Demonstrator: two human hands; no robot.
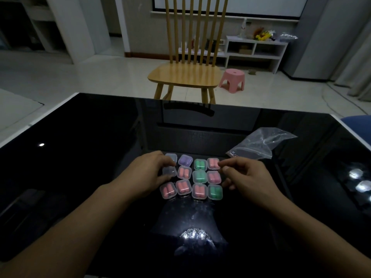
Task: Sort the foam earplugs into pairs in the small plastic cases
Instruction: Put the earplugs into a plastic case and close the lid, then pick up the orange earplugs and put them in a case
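Cases point(191, 178) in tight grid between both hands, bag point(259, 144) near far-right corner.

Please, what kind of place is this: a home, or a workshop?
Most likely a home living room. A wooden chair and a pink stool stand on a tiled floor behind the glossy black table, and a low white shelf holds toys.

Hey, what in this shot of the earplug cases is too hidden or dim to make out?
Head view:
- Two left-column cases: left hand covers part; contents unclear.
- Right hand: whether its fingertips touch the top-right pink case, too dim.
- Plastic bag: contents, glare.
- Case lids: latched or not, too small.
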